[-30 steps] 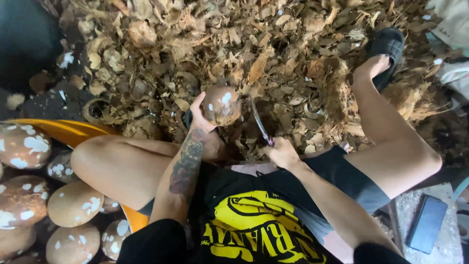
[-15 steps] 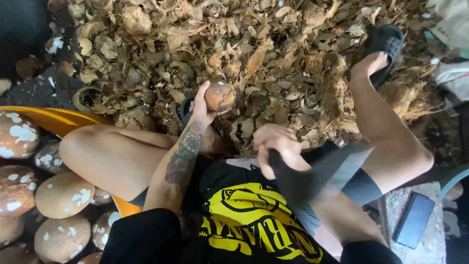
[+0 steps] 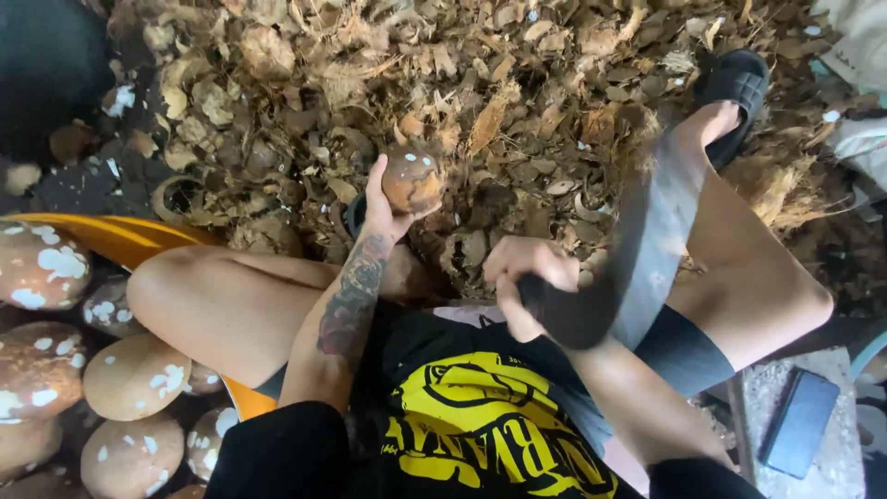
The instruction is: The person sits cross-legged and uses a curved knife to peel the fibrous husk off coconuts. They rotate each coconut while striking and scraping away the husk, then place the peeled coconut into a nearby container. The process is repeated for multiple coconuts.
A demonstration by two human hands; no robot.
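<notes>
From the head view, the left hand (image 3: 383,208) grips a round brown coconut (image 3: 412,178) flecked with white, held above a heap of dry husk scraps (image 3: 443,83). The right hand (image 3: 527,277) is closed round the handle of a broad dark blade (image 3: 647,249) (blurred), raised over the right thigh. More peeled coconuts (image 3: 129,374) lie at left by a yellow basin rim (image 3: 102,236); a dark flat phone (image 3: 799,420) rests on a stone slab (image 3: 845,462) at lower right.
</notes>
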